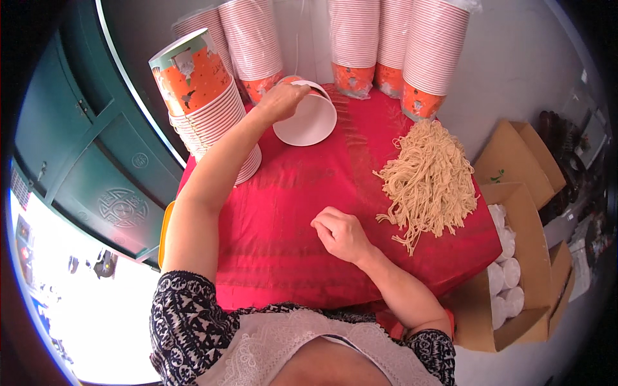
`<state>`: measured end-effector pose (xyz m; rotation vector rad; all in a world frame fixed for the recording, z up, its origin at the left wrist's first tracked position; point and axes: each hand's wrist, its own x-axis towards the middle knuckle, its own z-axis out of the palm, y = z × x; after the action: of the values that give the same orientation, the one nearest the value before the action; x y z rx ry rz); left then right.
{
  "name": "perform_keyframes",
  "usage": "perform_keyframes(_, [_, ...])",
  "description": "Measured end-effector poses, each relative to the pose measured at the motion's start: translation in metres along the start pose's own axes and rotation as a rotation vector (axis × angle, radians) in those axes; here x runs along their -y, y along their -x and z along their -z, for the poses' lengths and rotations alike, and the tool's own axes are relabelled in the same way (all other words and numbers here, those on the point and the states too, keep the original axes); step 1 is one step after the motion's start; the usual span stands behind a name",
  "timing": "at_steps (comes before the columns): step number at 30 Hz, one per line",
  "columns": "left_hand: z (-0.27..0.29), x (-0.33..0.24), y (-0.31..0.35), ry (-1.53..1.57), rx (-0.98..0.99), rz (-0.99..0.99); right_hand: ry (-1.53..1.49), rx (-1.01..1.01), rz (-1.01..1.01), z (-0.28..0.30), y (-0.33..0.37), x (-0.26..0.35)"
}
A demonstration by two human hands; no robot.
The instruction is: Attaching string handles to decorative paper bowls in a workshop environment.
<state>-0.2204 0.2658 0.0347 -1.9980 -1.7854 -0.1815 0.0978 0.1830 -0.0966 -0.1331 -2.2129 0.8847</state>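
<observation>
Your left hand (283, 103) clamps the paper bucket's (304, 125) upper edge, presumably steadying its tilt; your right hand (341, 237), apart, curls closed near the beige string pile (431, 180).

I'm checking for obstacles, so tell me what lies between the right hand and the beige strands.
Only red cloth shows between the right hand and the beige strands in the head view.

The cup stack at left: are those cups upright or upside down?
Upside down: the top cup shows its orange printed side, with the other cups' pale rims stacked below it.
</observation>
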Motion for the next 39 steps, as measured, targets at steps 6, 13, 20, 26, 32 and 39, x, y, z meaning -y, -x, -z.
perform_keyframes(6, [0.019,-0.01,0.011,0.142,0.112,0.129,-0.007,-0.013,0.024,-0.002,0.0,-0.003])
perform_keyframes(13, [0.057,-0.017,0.033,0.75,-0.064,0.223,-0.038,0.002,0.032,-0.002,0.001,-0.001])
perform_keyframes(20, [0.09,-0.04,0.075,0.948,-0.015,0.458,-0.058,0.108,0.102,0.006,0.001,0.007])
perform_keyframes(26, [0.101,-0.076,0.134,0.987,-0.04,0.714,0.035,-0.041,0.027,0.074,0.004,0.034])
perform_keyframes(32, [0.105,-0.107,0.186,1.113,-0.103,0.844,0.146,-0.259,-0.26,0.151,0.043,0.015])
perform_keyframes(39, [0.1,-0.141,0.215,1.143,-0.12,0.952,0.308,-0.191,-0.43,0.169,0.084,-0.006])
